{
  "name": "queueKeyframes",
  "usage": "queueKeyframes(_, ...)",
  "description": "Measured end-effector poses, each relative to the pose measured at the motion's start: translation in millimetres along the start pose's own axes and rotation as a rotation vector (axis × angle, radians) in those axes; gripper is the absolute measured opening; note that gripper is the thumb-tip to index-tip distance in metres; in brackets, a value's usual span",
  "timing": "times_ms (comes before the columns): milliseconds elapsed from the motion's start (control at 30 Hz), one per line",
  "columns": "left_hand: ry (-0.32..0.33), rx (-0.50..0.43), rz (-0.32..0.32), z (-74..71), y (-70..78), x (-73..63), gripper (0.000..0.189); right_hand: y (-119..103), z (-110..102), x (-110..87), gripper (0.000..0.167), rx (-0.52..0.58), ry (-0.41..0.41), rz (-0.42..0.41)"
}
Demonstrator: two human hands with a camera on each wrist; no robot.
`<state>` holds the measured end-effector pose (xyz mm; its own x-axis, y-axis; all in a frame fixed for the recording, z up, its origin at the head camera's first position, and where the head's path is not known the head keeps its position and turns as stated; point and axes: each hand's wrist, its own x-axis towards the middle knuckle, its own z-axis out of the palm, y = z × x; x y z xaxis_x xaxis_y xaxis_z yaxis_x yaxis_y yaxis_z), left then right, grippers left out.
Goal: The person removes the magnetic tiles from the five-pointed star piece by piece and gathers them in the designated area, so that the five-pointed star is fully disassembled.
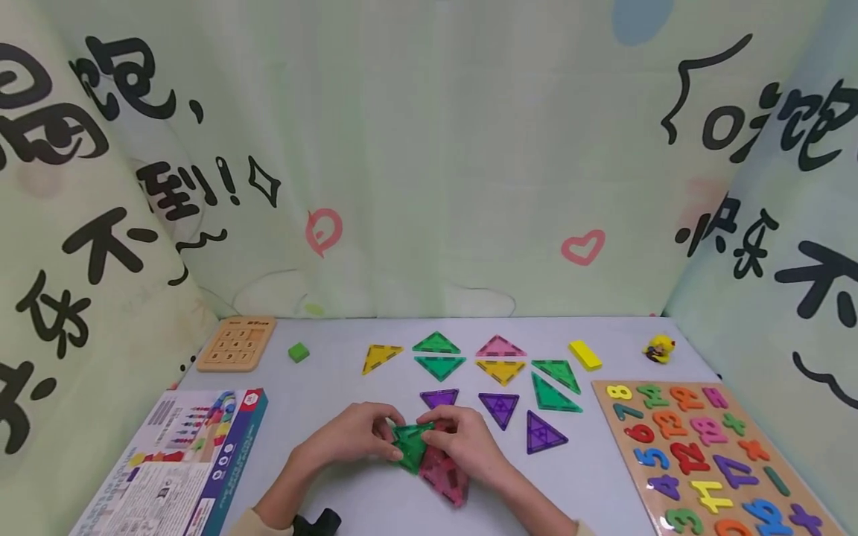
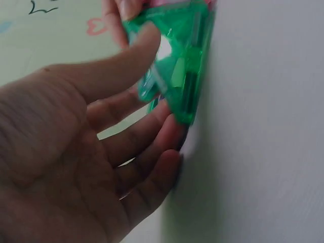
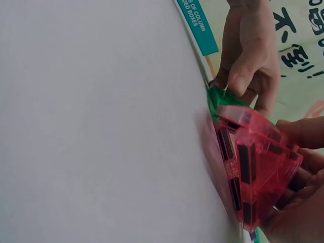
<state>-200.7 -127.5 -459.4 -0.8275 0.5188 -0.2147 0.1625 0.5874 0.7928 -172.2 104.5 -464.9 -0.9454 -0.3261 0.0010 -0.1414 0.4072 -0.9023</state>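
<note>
Between both hands is a small build of translucent magnetic tiles, low over the white table. Its green triangular part (image 1: 410, 444) is pinched by my left hand (image 1: 351, 438), thumb in front and fingers behind in the left wrist view. My right hand (image 1: 474, 449) grips the pink part (image 1: 442, 476), with the thumb at its upper edge. In the right wrist view the pink tiles (image 3: 271, 174) stand at angles to each other, dark magnet strips along their edges, against the green tile (image 3: 217, 101). Just beyond the hands lies a purple triangle (image 1: 439, 398).
Loose green (image 1: 555, 394), yellow (image 1: 380, 357), pink (image 1: 500, 347) and purple triangles (image 1: 543, 433) lie beyond. A number puzzle board (image 1: 670, 476) is at right, a printed box (image 1: 181, 461) at left. Farther back are a wooden board (image 1: 236, 345), green cube (image 1: 298, 352), yellow block (image 1: 585, 355) and toy figure (image 1: 660, 348).
</note>
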Motion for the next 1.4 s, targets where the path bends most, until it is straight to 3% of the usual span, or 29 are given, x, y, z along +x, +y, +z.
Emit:
queueKeyframes(300,0.040,-0.017,-0.001,5.1,-7.4,3.5,0.031,2,3,-1.7,0.018,0.034,0.015,0.015)
queueKeyframes(600,0.051,-0.041,0.005,-6.6,-16.2,3.8,0.023,1,-1,-0.6,0.015,0.073,0.094,0.053)
queueKeyframes(667,0.092,-0.037,0.006,-11.7,-19.5,3.1,0.019,2,-2,-0.3,0.013,0.066,0.098,0.061)
queueKeyframes(800,0.235,-0.011,-0.018,-19.9,-25.2,6.3,0.015,2,-4,-0.1,0.011,0.048,0.064,0.071)
queueKeyframes(933,0.359,0.033,-0.064,-23.4,-24.7,17.6,0.012,1,-3,-1.4,0.012,0.022,0.026,0.080)
queueKeyframes(1133,0.430,0.138,-0.088,-24.9,-18.1,40.5,0.008,0,-4,-5.1,0.014,0.016,0.016,0.087)
queueKeyframes(1400,0.486,0.218,-0.080,-26.6,-16.1,54.5,0.008,-1,-5,-8.2,0.015,0.037,0.008,0.093)
